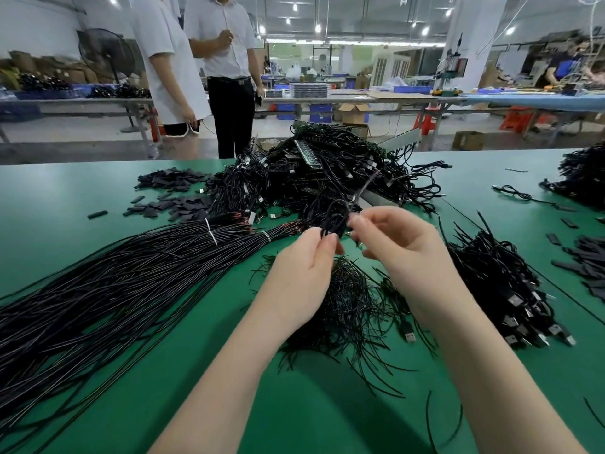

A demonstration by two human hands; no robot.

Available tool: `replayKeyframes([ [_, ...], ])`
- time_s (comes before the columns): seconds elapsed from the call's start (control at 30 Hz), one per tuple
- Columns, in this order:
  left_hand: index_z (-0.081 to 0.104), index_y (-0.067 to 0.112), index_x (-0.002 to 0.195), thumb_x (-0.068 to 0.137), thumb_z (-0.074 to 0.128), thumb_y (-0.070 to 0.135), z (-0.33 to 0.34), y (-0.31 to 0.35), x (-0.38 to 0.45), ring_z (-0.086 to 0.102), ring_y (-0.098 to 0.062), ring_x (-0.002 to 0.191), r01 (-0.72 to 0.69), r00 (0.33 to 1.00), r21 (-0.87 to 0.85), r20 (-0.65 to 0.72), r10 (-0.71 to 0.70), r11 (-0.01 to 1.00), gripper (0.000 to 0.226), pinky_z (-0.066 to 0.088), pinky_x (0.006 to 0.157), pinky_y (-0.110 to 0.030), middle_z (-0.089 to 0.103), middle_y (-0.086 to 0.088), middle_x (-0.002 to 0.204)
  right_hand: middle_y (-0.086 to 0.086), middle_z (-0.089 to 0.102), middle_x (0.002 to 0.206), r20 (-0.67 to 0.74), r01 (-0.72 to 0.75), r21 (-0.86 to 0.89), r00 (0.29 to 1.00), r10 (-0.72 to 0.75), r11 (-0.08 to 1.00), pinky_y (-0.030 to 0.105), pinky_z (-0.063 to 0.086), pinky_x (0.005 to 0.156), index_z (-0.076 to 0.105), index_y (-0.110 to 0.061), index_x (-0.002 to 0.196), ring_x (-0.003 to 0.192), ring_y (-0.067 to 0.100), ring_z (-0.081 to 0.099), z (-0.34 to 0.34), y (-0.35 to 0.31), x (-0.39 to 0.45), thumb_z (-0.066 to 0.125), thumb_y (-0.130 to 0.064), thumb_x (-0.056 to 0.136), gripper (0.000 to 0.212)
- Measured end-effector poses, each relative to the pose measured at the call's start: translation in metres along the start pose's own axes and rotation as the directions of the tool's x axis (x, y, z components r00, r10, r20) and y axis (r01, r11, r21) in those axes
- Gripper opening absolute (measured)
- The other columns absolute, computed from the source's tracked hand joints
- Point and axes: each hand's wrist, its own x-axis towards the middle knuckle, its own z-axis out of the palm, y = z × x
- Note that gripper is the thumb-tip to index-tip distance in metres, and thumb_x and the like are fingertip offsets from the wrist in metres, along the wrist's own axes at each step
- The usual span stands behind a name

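Note:
Both my hands are raised above the green table (pixel 82 198). My left hand (pixel 304 267) pinches a small coil of black cable (pixel 335 217) between thumb and fingers. My right hand (pixel 402 247) pinches a thin twist tie (pixel 363 188) beside the coil; its free end sticks up and to the right, blurred. Below my hands lies a loose heap of short black twist ties (pixel 350 309).
Long black cables (pixel 114 276) tied in bundles lie at left. A big pile of USB cables and circuit strips (pixel 327 172) sits ahead. Coiled USB cables (pixel 510 290) are stacked at right. Flat black sleeves (pixel 176 191) are scattered at far left. Two people (pixel 203 70) stand beyond the table.

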Motion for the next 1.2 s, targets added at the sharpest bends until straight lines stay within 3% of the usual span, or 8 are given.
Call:
replayKeyframes([
  [0.27, 0.047, 0.030, 0.079, 0.102, 0.031, 0.032, 0.002, 0.002, 0.000, 0.045, -0.001, 0.053, -0.050, 0.997, 0.201, 0.066, 0.038, 0.978, 0.028, 0.035, 0.051, -0.022, 0.054, 0.010, 0.070, -0.007, 0.070, 0.068, 0.019, 0.018, -0.015, 1.000, -0.017, 1.000, 0.019, 0.051, 0.066, 0.075, -0.013, 0.083, 0.066, 0.005, 0.063, 0.013, 0.004, -0.004, 0.067, -0.010, 0.089, 0.009],
  [0.37, 0.051, 0.022, 0.082, 0.105, 0.034, 0.034, 0.002, 0.005, 0.000, 0.041, -0.005, 0.058, 0.093, 0.981, -0.095, 0.176, -0.075, 0.991, 0.031, 0.037, 0.059, -0.024, 0.050, 0.013, 0.068, 0.001, 0.073, 0.075, -0.068, 0.030, 0.002, 0.997, -0.029, 1.000, 0.024, 0.055, 0.067, 0.076, -0.014, 0.082, 0.068, 0.008, 0.066, 0.017, 0.004, -0.005, 0.069, -0.011, 0.088, 0.010],
  [0.43, 0.053, 0.016, 0.086, 0.106, 0.037, 0.030, -0.003, 0.010, -0.001, 0.039, -0.007, 0.062, 0.276, 0.930, -0.430, 0.345, -0.126, 0.859, 0.029, 0.034, 0.059, -0.021, 0.046, 0.011, 0.068, 0.007, 0.072, 0.073, -0.095, 0.016, 0.082, 0.995, -0.008, 0.996, 0.021, 0.054, 0.061, 0.074, -0.010, 0.081, 0.062, 0.009, 0.065, 0.018, 0.003, -0.006, 0.068, -0.010, 0.088, 0.009],
  [0.5, 0.056, 0.019, 0.084, 0.106, 0.038, 0.028, -0.010, 0.011, -0.003, 0.042, -0.006, 0.061, 0.309, 0.908, -0.468, 0.404, -0.110, 0.828, 0.030, 0.034, 0.058, -0.021, 0.047, 0.011, 0.067, 0.007, 0.070, 0.066, -0.096, 0.000, 0.136, 0.995, 0.013, 0.991, 0.018, 0.052, 0.055, 0.072, -0.006, 0.080, 0.054, 0.008, 0.063, 0.018, 0.002, -0.007, 0.067, -0.009, 0.089, 0.011],
  [0.6, 0.057, 0.027, 0.074, 0.105, 0.037, 0.031, -0.011, 0.009, -0.003, 0.056, -0.007, 0.060, 0.121, 0.959, -0.083, 0.267, -0.095, 0.989, 0.038, 0.049, 0.063, -0.031, 0.057, 0.011, 0.065, 0.009, 0.065, 0.061, -0.031, -0.049, 0.163, 0.998, 0.054, 0.985, 0.030, 0.054, 0.054, 0.071, -0.006, 0.083, 0.050, 0.016, 0.060, 0.019, 0.002, -0.007, 0.064, -0.012, 0.092, 0.013],
  [0.7, 0.055, 0.023, 0.081, 0.103, 0.037, 0.028, -0.011, 0.010, 0.000, 0.053, -0.009, 0.062, 0.116, 0.988, -0.008, 0.101, -0.115, 0.993, 0.029, 0.050, 0.073, -0.041, 0.056, 0.010, 0.069, 0.005, 0.071, 0.075, -0.133, -0.041, 0.113, 0.989, 0.056, 0.993, 0.044, 0.057, 0.073, 0.072, -0.023, 0.081, 0.069, 0.019, 0.065, 0.015, 0.001, -0.005, 0.065, -0.024, 0.091, 0.012],
  [0.93, 0.050, 0.006, 0.083, 0.096, 0.037, 0.041, -0.011, 0.013, -0.002, 0.042, -0.016, 0.063, 0.060, 0.998, 0.028, 0.010, -0.060, 0.998, 0.039, 0.042, 0.064, -0.042, 0.049, 0.000, 0.070, -0.005, 0.059, 0.054, 0.003, 0.025, -0.152, 1.000, -0.025, 0.988, 0.022, 0.040, 0.046, 0.072, -0.022, 0.075, 0.050, 0.006, 0.047, 0.012, -0.008, -0.008, 0.069, -0.026, 0.087, 0.014],
  [1.2, 0.044, 0.010, 0.076, 0.092, 0.032, 0.045, -0.008, 0.016, -0.004, 0.043, -0.012, 0.061, 0.061, 0.998, -0.023, -0.025, -0.062, 0.998, 0.040, 0.040, 0.065, -0.039, 0.046, 0.010, 0.064, -0.013, 0.052, 0.046, -0.053, -0.027, -0.236, 0.998, 0.014, 0.971, 0.011, 0.030, 0.044, 0.067, -0.020, 0.065, 0.042, 0.001, 0.040, 0.012, -0.003, -0.007, 0.071, -0.027, 0.085, 0.022],
])
